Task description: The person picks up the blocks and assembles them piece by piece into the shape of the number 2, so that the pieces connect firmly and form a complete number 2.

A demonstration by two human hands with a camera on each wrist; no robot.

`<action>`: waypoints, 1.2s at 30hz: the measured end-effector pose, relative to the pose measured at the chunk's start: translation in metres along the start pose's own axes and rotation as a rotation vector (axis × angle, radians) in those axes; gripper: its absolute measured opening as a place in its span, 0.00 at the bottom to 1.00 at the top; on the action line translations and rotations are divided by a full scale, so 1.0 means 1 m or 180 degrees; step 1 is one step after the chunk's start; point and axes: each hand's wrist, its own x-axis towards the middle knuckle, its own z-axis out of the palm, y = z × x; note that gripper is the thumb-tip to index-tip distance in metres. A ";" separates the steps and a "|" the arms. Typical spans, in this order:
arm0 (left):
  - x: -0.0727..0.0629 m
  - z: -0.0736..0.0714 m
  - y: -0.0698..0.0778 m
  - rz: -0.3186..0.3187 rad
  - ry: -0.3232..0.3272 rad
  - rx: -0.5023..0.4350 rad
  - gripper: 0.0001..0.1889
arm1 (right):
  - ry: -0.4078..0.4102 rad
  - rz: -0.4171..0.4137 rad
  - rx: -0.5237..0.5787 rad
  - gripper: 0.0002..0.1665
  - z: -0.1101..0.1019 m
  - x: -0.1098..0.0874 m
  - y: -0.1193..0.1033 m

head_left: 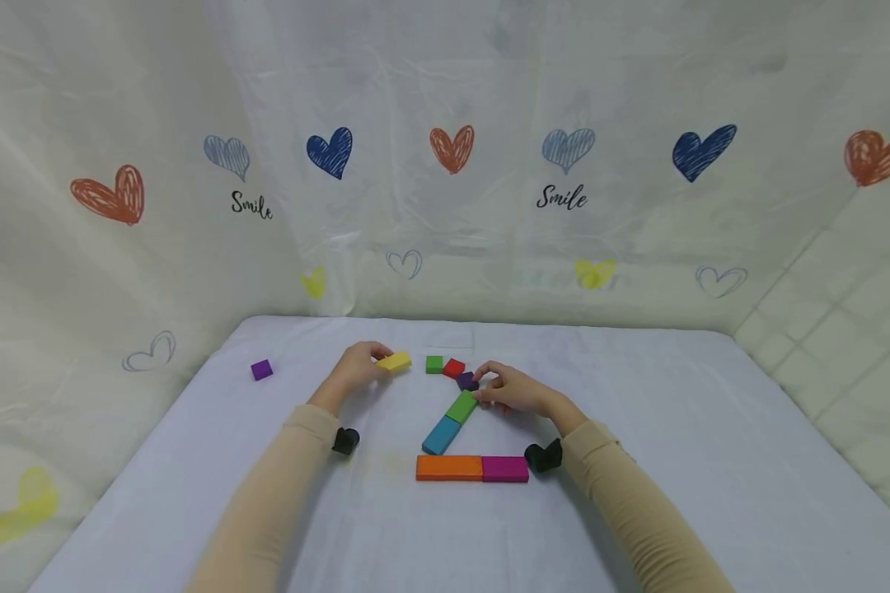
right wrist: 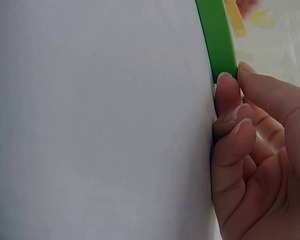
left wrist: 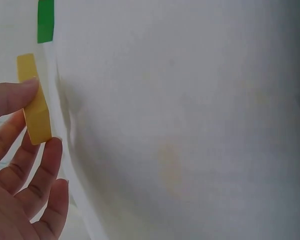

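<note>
My left hand (head_left: 362,362) pinches a yellow block (left wrist: 35,107) between thumb and fingers, at the left of a small green block (head_left: 433,364). Beside that green block are a red block (head_left: 454,367) and a dark purple block (head_left: 466,381), set at angles in a curve. The longer green block (head_left: 461,407) follows, end to end with a blue block (head_left: 442,434). My right hand (head_left: 515,389) has its thumb and a fingertip at the end of the longer green block (right wrist: 219,45), fingers curled. One finger reaches the edge of the dark purple block.
Nearer the front, an orange block (head_left: 448,468) and a magenta block (head_left: 505,469) form a straight row. A loose purple block (head_left: 262,370) lies at the far left of the white-covered table (head_left: 386,535). Behind the table hangs a sheet (head_left: 445,222) printed with hearts.
</note>
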 end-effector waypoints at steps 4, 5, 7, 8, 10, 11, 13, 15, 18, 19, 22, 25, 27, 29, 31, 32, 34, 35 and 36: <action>0.000 0.004 0.004 -0.0076 -0.0019 -0.0002 0.19 | -0.0009 0.0004 -0.0004 0.17 0.000 0.000 0.001; 0.000 0.004 0.006 -0.0086 -0.0023 0.0001 0.19 | -0.0014 0.0002 -0.0005 0.17 0.000 0.000 0.001; 0.001 0.005 0.009 -0.0112 -0.0023 0.0002 0.19 | -0.0017 -0.0009 -0.0009 0.17 0.000 0.000 0.001; 0.001 0.005 0.010 -0.0119 -0.0025 0.0009 0.19 | -0.0021 -0.0026 -0.0016 0.18 0.000 0.000 0.001; 0.002 0.006 0.013 -0.0139 -0.0035 0.0015 0.19 | -0.0032 -0.0041 -0.0021 0.18 -0.001 0.000 0.002; 0.003 0.006 0.014 -0.0139 -0.0042 0.0030 0.19 | -0.0036 -0.0046 -0.0020 0.18 -0.001 0.000 0.002; 0.004 0.007 0.016 -0.0154 -0.0059 0.0036 0.19 | -0.0041 -0.0051 -0.0018 0.18 -0.001 0.000 0.002; 0.005 0.007 0.017 -0.0163 -0.0081 0.0044 0.19 | -0.0048 -0.0055 -0.0011 0.18 -0.002 0.000 0.002; 0.008 0.008 0.019 -0.0157 -0.0105 0.0050 0.20 | -0.0047 -0.0061 0.0000 0.18 -0.002 0.000 0.002; 0.008 0.008 0.020 -0.0159 -0.0112 0.0058 0.20 | -0.0049 -0.0063 0.0002 0.18 -0.002 0.001 0.002; 0.010 0.009 0.020 -0.0152 -0.0128 0.0097 0.19 | -0.0047 -0.0055 0.0012 0.17 -0.002 0.001 0.002; 0.012 0.010 0.021 -0.0189 -0.0138 0.0147 0.19 | -0.0055 -0.0071 0.0012 0.17 -0.002 0.001 0.002; 0.012 0.010 0.022 -0.0211 -0.0149 0.0172 0.19 | -0.0060 -0.0086 0.0007 0.17 -0.002 0.001 0.002; 0.012 0.010 0.023 -0.0222 -0.0167 0.0187 0.19 | -0.0067 -0.0093 0.0002 0.17 -0.002 0.001 0.002; 0.011 0.010 0.023 -0.0225 -0.0190 0.0193 0.19 | -0.0069 -0.0086 0.0000 0.17 -0.002 0.001 0.002; 0.010 0.010 0.024 -0.0226 -0.0199 0.0190 0.19 | -0.0072 -0.0080 0.0002 0.17 -0.002 0.001 0.002; 0.009 0.010 0.024 -0.0234 -0.0211 0.0180 0.18 | -0.0075 -0.0076 0.0000 0.18 -0.002 0.000 0.002; 0.009 0.010 0.024 -0.0244 -0.0213 0.0177 0.18 | -0.0077 -0.0082 -0.0004 0.18 -0.002 0.000 0.002; 0.009 0.010 0.025 -0.0244 -0.0210 0.0177 0.18 | -0.0074 -0.0076 0.0000 0.18 -0.002 0.000 0.001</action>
